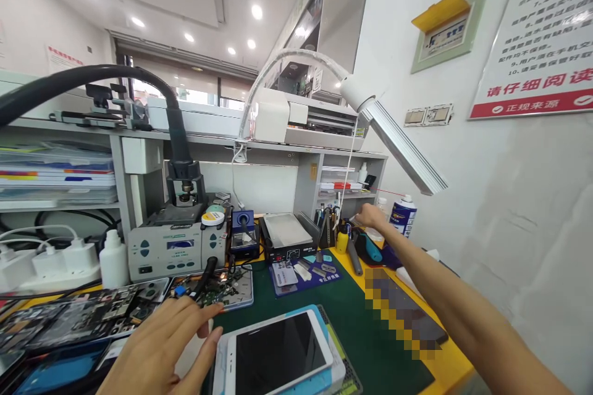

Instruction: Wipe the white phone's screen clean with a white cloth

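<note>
My left hand [160,345] rests near the bottom left with its fingers stretched out, thumb touching the left edge of a white smartphone [278,355] that lies face up on a blue pad. My right arm stretches far across the bench to the right. My right hand [369,216] is at the back among tools beside a white spray bottle [402,215]. Its fingers are curled and partly hidden, and I cannot see whether they hold anything.
A grey rework station [173,247] with a black hose stands at the left, a small heating plate [287,236] in the middle, and a white lamp arm [403,148] overhangs the right. Circuit boards and phone parts [92,311] crowd the left. A green mat [356,327] covers the yellow bench.
</note>
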### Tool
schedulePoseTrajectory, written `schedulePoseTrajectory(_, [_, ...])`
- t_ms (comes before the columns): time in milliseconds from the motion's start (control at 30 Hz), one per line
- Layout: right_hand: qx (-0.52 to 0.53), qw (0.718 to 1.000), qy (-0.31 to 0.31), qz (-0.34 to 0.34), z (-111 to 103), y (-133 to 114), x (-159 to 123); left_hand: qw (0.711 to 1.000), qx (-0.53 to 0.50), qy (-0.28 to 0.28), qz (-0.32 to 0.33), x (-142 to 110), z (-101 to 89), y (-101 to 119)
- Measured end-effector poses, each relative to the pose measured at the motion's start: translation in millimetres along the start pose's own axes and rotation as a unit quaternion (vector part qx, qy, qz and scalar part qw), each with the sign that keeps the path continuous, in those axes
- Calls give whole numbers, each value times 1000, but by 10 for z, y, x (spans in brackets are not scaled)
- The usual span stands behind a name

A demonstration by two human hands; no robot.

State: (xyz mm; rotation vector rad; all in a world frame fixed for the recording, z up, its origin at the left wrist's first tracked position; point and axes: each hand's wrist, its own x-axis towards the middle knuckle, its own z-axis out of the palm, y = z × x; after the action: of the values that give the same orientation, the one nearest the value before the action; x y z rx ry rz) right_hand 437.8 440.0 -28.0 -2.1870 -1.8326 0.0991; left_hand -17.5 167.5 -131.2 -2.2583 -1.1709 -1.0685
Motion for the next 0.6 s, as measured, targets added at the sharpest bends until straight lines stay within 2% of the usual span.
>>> schedulePoseTrajectory(67, [46, 999, 3, 6, -180, 34, -55, 1000, -7, -4, 1, 25, -26, 13])
schedulePoseTrajectory(133, [103, 994, -19, 0, -341, 76, -180, 1000, -12, 3, 6, 54, -50, 31])
schedulePoseTrajectory(267, [228, 965, -120, -45, -542, 125, -606, 1000, -22, 13, 16, 112, -99, 96])
schedulePoseTrajectory(433, [331, 910, -226, -108, -614, 2, -1178, 999, -40, 11, 27, 146, -118, 180])
schedulePoseTrajectory(600, [349, 860, -320, -188, -576, -300, -1650, 998, -60, -13, 14, 124, -88, 204])
